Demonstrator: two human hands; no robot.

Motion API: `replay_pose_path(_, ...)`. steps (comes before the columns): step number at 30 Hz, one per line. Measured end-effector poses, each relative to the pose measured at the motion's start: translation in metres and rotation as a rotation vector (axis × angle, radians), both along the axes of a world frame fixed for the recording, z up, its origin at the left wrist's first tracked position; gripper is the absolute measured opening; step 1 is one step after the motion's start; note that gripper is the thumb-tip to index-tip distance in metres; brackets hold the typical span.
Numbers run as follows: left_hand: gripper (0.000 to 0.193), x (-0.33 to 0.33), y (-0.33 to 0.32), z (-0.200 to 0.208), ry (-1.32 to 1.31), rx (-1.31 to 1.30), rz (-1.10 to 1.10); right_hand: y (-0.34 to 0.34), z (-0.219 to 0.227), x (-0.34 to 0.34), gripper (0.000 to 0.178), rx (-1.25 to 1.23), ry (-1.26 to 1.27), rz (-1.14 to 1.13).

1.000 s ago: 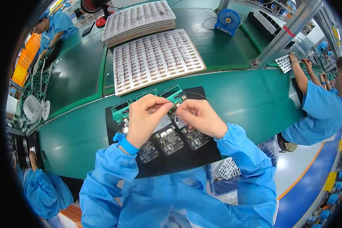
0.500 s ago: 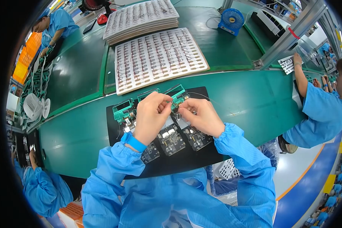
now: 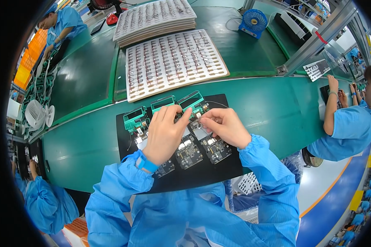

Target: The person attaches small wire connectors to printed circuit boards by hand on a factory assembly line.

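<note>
Three green plastic frames with circuit boards attached lie side by side on a black mat [image 3: 193,178]. My left hand [image 3: 160,136], with a blue band at the wrist, hovers over the middle green frame [image 3: 163,102] and its circuit board [image 3: 189,153]. Its fingers reach forward, and the thumb stands apart from them. At the right green frame [image 3: 191,101], my right hand [image 3: 228,128] pinches thumb and forefinger above the right circuit board [image 3: 217,150]; what lies in the pinch is too small to tell. The left green frame [image 3: 135,119] sits beside my left hand, its board partly covered.
Beyond the mat lies a white tray [image 3: 149,89] of small wired parts, with stacked trays [image 3: 152,25] behind. A blue fan [image 3: 253,22] stands at the far right. Green frames and a white fan [image 3: 36,114] are on the left. Co-workers sit at both sides.
My left fingers have spread from a pinch near the right frame. My right hand has shifted slightly right and nearer to me, still pinching. The right-hand co-worker's hand has left a white perforated sheet.
</note>
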State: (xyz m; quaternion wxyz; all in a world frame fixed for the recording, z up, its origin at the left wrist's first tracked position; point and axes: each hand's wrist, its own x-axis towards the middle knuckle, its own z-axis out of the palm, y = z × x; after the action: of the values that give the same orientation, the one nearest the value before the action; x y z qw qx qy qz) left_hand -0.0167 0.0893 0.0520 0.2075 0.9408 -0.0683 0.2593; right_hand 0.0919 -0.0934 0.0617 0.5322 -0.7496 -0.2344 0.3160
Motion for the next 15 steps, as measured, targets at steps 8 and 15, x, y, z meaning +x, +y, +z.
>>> replay_pose_path(8,0.055,-0.002,0.004,-0.003,-0.025,0.227,0.042,-0.012,0.018,-0.009,0.021,0.108,0.233,0.021)
replay_pose_path(15,0.050,-0.037,0.000,0.032,0.174,-0.580,-0.169,0.004,0.036,-0.038,0.022,0.237,0.228,-0.064)
